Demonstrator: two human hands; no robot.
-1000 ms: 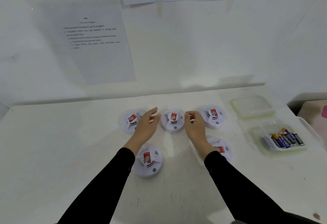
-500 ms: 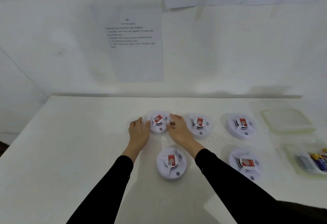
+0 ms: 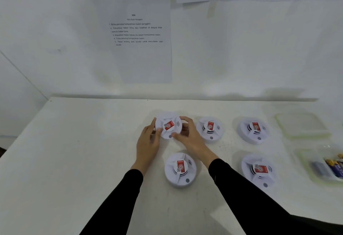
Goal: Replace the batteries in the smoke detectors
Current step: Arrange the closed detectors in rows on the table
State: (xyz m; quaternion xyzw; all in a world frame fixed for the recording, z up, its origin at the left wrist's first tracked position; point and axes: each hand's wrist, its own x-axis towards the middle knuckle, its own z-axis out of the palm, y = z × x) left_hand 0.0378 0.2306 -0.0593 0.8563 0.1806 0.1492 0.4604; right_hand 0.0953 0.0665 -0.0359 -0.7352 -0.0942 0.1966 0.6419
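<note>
We are now closing both hands on the far-left smoke detector (image 3: 168,126) in the back row. A moment ago it was lying flat between them; it now seems to be tipping up off the table (image 3: 83,151) toward us, with our left hand (image 3: 148,142) curling round its left rim and our right hand (image 3: 191,138) pinching its right rim between thumb and fingers. We are holding only a smooth edge, so we are risking a slip that drops it onto the nearer detector (image 3: 181,169) between our wrists, while the fresh batteries (image 3: 334,164) are sitting well apart in the tub (image 3: 304,160) at far right.
</note>
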